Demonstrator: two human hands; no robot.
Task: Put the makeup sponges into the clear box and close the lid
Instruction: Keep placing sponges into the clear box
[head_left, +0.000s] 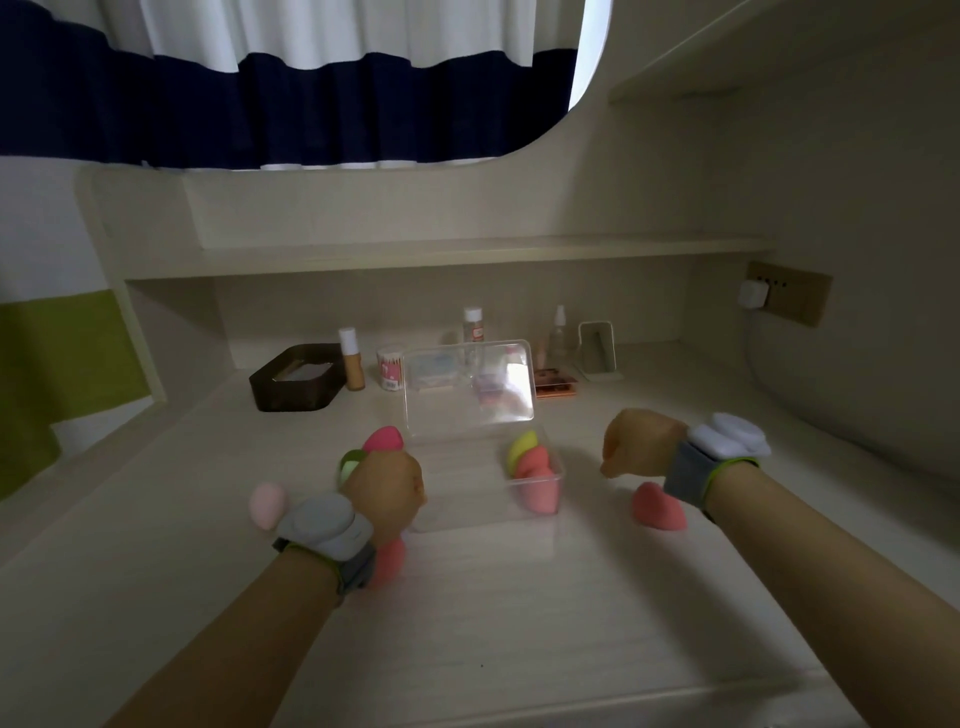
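Clear box lid up, left grip curled on green sponge, right grip fisted, contents unclear, brown tray behind.

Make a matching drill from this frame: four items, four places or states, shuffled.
Items:
1. clear box lid
2. green sponge
3. pale pink sponge
4. right hand

States:
A. on the desk, left of the left wrist
B. curled, holding nothing visible
C. standing open
D. at the left hand, by its fingers

Pairs: 1-C, 2-D, 3-A, 4-B
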